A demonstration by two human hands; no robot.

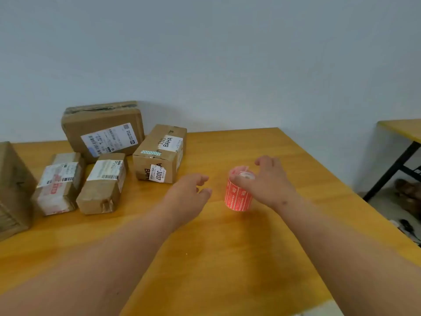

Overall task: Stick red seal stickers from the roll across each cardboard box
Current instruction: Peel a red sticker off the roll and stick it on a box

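Red white-printed sticker roll (238,195), brown cardboard boxes (102,131), yellow-orange wood-grain table (227,247)

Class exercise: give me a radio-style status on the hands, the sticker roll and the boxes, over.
Right hand on top of upright red seal sticker roll. Left hand open, beside it, empty. Brown cardboard boxes grouped left on yellow wooden table. Path clear.

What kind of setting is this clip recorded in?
Probably a plain office or small parcel-handling room. Used cardboard boxes with shipping labels sit grouped on a yellow wooden table against a bare wall, the right hand grips a roll of red seal stickers, and a second matching table stands nearby.
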